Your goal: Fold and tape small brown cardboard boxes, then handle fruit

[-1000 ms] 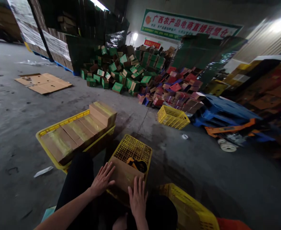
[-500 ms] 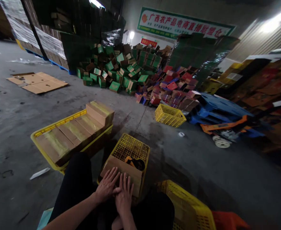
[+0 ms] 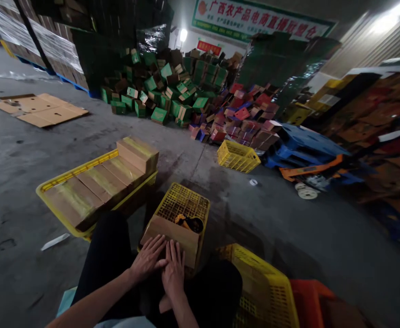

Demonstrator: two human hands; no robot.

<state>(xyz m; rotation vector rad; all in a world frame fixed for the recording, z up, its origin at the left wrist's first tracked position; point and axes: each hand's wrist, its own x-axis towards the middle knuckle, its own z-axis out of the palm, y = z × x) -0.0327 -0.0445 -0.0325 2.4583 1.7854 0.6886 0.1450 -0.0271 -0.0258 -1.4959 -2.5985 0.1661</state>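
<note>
A brown cardboard box rests on an upturned yellow crate between my knees. Both palms lie flat on the near part of the box. My left hand has its fingers stretched out over the left half. Beside it, with thumbs close together, my right hand presses down with straight fingers. Just beyond the box, a tape dispenser with orange and black parts sits on the crate. The near edge of the box is hidden by my hands.
Left stands a yellow crate of taped boxes. Another yellow crate and a red one are close on my right. Ahead are a small yellow crate, piled cartons, and a pallet jack. Flattened cardboard lies left.
My view has shifted slightly, so the scene sits a little higher and further left. Both hands stay flat on the box.
</note>
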